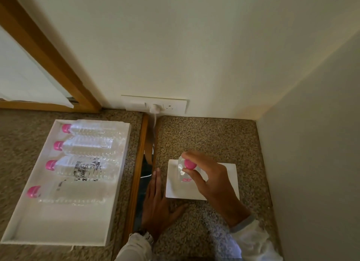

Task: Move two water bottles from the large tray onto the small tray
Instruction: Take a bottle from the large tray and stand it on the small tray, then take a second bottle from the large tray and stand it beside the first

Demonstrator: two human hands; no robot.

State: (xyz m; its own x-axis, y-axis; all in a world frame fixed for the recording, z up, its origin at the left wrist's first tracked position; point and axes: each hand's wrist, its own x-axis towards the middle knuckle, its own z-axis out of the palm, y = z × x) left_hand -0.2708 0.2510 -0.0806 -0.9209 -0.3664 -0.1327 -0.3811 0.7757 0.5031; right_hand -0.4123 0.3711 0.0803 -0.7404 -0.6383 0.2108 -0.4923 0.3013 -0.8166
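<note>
A clear water bottle with a pink cap [189, 164] stands upright on the small white tray [229, 170] at the right. My right hand [211, 180] grips it around the neck from above. My left hand [157, 204] lies flat with fingers together on the counter, just left of the small tray. The large white tray [58, 229] sits at the left. Several clear bottles with pink caps lie on their sides in it, such as the nearest one [68, 192], caps pointing left.
A speckled brown counter [214, 136] carries both trays. A wooden strip and a dark gap [142, 175] run between them. A white wall socket with a plug [155, 107] sits on the back wall. A side wall closes the right.
</note>
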